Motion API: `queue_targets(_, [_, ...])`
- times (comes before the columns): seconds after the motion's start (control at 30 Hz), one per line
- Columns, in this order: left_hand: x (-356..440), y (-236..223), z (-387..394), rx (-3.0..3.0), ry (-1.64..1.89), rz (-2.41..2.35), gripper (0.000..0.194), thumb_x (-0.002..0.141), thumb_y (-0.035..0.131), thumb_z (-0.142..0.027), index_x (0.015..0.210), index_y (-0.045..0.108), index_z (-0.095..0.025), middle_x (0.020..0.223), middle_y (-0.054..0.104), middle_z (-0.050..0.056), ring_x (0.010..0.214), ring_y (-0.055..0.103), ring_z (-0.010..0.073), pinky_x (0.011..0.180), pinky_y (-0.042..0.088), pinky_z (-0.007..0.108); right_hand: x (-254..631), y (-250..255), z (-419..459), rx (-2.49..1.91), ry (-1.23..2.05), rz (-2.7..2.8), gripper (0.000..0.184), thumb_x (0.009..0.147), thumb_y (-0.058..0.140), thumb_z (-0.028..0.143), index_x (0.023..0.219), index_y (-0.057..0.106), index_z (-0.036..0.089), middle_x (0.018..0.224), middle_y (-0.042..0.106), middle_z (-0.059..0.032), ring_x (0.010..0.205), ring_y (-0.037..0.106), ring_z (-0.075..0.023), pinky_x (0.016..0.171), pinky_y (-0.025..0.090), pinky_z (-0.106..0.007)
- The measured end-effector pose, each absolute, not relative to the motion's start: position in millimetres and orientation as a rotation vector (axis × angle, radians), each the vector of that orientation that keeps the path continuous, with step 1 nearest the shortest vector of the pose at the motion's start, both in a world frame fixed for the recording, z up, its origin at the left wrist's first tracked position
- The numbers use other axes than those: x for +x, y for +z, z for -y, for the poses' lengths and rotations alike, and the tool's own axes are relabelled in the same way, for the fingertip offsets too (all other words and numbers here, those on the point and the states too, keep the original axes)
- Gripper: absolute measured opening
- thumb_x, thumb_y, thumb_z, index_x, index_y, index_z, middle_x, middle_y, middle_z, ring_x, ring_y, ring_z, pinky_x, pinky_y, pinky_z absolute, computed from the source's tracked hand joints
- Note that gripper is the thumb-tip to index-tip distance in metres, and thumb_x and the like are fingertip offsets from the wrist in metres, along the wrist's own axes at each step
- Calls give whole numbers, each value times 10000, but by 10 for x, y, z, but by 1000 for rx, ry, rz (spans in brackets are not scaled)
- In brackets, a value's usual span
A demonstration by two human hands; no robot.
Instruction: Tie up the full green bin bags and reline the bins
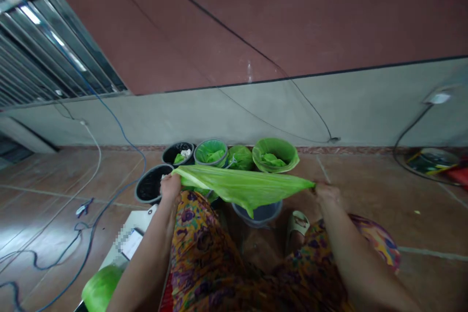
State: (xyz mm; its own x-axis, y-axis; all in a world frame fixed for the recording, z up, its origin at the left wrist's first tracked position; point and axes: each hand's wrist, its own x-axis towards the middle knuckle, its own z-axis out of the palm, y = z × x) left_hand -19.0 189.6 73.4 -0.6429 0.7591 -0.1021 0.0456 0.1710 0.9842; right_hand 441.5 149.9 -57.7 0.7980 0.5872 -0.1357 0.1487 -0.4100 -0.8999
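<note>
A light green plastic bag (241, 185) is stretched wide between my two hands, in front of my knees. My left hand (171, 186) is closed on its left corner, and my right hand (327, 194) grips the right end. The bag sags in the middle to a loose point. Under it stands a translucent grey bucket (259, 215), its rim partly hidden by the bag. Just beyond my left hand is a black-lined bin (152, 183).
Along the wall stand a green-lined bin (276, 153), another green-lined bin (211, 152), a dark bin (177, 152) and a green bundle (240, 157). A phone (132, 243) lies on a white surface at left, near a green bundle (102, 288). A blue cable (95, 219) crosses the floor.
</note>
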Motion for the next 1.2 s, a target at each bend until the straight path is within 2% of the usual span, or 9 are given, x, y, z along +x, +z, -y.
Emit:
queue_targets(0.13, [40,528,-1756,970,1373,-1887,149,689,503,-201,562,572,-161,486,492,-26,476,488,127,475,371,226,4242,-385,-1336,-2214,476,599,352,731,566,288,1016,679,116,821,669,-190,904,638,-377,769,476,-484])
queue_targets(0.2, [255,398,-1650,1146,1313,-1806,149,700,501,-201,592,597,-163,501,498,-33,476,472,117,472,347,218,3883,-218,-1232,-2149,456,864,511,786,564,400,1202,604,107,1105,645,-239,1036,613,-374,899,450,-513])
queue_targets(0.27, [507,293,-1535,1314,1207,-1711,122,687,518,-169,626,623,-161,537,535,-31,505,484,113,491,354,212,3379,-24,-1089,-1811,598,1295,602,809,567,488,1305,524,150,1282,585,-205,1122,596,-313,964,456,-469])
queue_targets(0.37, [832,223,-1368,1496,1157,-1534,205,652,515,-79,759,672,-156,671,629,-16,606,545,112,575,409,203,2645,229,-883,-1404,717,1725,732,779,633,443,1423,383,199,1379,538,-137,1240,537,-262,1044,428,-446])
queue_targets(0.47, [953,235,-1242,1576,1140,-1357,296,639,517,-35,855,676,-162,724,646,-25,638,554,97,616,432,188,2273,338,-809,-1475,615,1773,626,768,611,306,1365,464,189,1284,612,-120,1144,600,-248,992,473,-419])
queue_targets(0.6, [841,258,-1158,1692,1082,-1274,254,666,578,-56,877,672,-163,751,655,-22,656,562,98,642,448,192,2314,336,-849,-1684,456,1792,383,765,491,169,1101,671,207,1027,728,-74,934,670,-231,900,506,-375])
queue_targets(0.87, [545,152,-1116,2163,755,-1569,369,731,585,-65,1059,663,-214,1042,656,57,894,636,180,816,501,272,2753,518,-970,-1976,125,1715,492,721,454,129,1135,706,212,821,736,-69,748,656,-227,797,502,-332])
queue_targets(1.03, [392,71,-1184,2101,823,-1690,376,729,548,-30,1045,657,-202,1028,645,71,919,638,198,841,507,291,3098,590,-1003,-2012,-35,1543,542,717,438,113,1204,667,177,955,731,-92,757,646,-215,793,498,-340])
queue_targets(1.2, [240,-22,-1296,1873,1024,-1831,418,660,508,26,992,673,-167,983,675,67,909,634,189,871,496,297,3494,558,-874,-2060,-83,1349,490,769,431,121,1198,666,122,1078,706,-160,911,660,-262,838,484,-353])
